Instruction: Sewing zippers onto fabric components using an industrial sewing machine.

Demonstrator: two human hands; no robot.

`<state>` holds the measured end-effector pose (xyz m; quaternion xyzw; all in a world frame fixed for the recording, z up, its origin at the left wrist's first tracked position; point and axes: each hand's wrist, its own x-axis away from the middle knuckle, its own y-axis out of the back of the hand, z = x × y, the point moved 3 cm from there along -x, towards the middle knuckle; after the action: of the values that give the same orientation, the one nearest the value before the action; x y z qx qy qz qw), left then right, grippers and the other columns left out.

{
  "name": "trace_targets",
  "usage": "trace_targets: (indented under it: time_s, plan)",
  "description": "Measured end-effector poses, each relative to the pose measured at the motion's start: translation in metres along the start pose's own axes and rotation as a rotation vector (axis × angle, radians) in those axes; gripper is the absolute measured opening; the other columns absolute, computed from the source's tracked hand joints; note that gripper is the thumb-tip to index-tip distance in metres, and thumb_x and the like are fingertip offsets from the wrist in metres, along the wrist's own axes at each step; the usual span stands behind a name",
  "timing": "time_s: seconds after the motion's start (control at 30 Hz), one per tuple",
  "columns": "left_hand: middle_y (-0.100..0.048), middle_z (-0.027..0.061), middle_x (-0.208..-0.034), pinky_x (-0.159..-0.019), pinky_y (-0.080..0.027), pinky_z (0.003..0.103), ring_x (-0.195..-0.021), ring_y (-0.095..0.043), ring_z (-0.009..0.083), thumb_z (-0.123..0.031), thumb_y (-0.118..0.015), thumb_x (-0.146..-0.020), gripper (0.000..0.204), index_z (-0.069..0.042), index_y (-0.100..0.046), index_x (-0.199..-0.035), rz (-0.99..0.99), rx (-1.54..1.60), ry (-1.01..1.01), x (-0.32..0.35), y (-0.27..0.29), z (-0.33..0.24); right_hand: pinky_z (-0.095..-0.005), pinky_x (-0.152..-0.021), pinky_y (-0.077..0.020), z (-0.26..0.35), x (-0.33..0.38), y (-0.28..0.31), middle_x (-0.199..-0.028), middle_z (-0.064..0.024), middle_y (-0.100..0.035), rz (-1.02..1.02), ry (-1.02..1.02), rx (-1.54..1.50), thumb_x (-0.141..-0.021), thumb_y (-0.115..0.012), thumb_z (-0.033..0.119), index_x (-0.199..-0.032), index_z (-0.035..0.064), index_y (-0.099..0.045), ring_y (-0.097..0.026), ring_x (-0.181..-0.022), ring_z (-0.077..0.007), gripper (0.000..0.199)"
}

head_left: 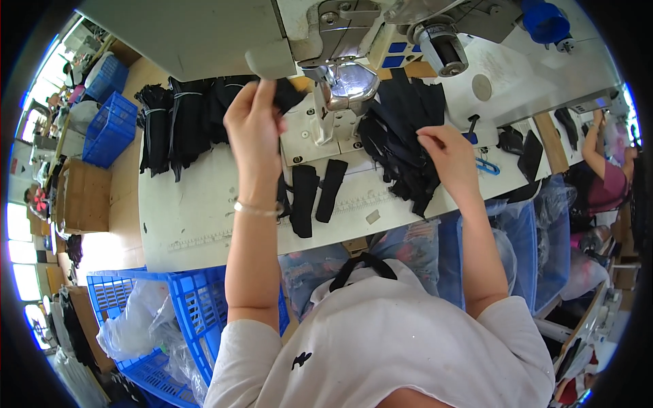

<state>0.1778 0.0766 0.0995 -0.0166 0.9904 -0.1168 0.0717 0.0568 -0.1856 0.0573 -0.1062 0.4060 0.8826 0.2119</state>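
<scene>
My left hand [255, 129] is raised at the left of the sewing machine's needle area, its fingers closed. A small black fabric piece [290, 96] sticks out beside its fingertips. My right hand [450, 160] has thumb and forefinger pinched at the right edge of a loose pile of black fabric strips [401, 129]. How much of a strip lies in that pinch is partly hidden. Between the hands stands the sewing machine [350, 85], its lamp lit over the needle. In front of its metal plate [299, 148], two short black pieces [304, 200] lie flat on the table.
Tied black fabric bundles [190, 122] lie at the table's left. A ruler strip [204, 239] runs along the white table [183, 211]. Blue thread snips [487, 166] lie right of the pile. A blue crate [197, 313] with plastic bags stands below left; another person [607, 170] is far right.
</scene>
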Motion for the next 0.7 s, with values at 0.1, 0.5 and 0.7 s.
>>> trace_targets:
  time_s: [0.1, 0.5, 0.7]
  plan:
    - [-0.039, -0.0066, -0.057, -0.046, -0.034, 0.021, -0.05, -0.04, 0.0045, -0.024, -0.06, -0.092, 0.028, -0.007, -0.055, -0.07, 0.026, -0.254, 0.139, 0.024, 0.042, 0.012, -0.035, -0.07, -0.0489, -0.003, -0.007, -0.021, -0.083, -0.0074, -0.062, 0.052, 0.058, 0.28, -0.083, -0.066, 0.023, -0.086, 0.0034, -0.066, -0.062, -0.077, -0.0264, 0.02]
    - [-0.052, 0.0121, -0.085, -0.08, -0.038, 0.04, -0.086, -0.047, 0.0306, -0.019, -0.065, -0.084, 0.019, -0.003, -0.058, -0.079, 0.078, -1.114, -0.161, 0.076, 0.096, 0.052, -0.0365, -0.066, -0.0476, 0.009, -0.019, -0.028, -0.079, -0.0089, -0.064, 0.197, -0.005, 0.319, -0.079, -0.067, 0.028, -0.087, 0.007, -0.066, -0.063, -0.078, -0.027, 0.022]
    - [-0.058, 0.0093, -0.087, -0.077, -0.043, 0.035, -0.083, -0.054, 0.0259, -0.007, -0.069, -0.078, 0.013, -0.002, -0.062, -0.088, 0.172, -0.808, -0.36, 0.102, 0.01, 0.022, -0.0291, -0.064, -0.0486, -0.016, -0.031, -0.016, -0.077, -0.0082, -0.066, 0.119, -0.162, -0.043, -0.083, -0.062, 0.019, -0.095, 0.0051, -0.064, -0.064, -0.068, -0.0179, 0.019]
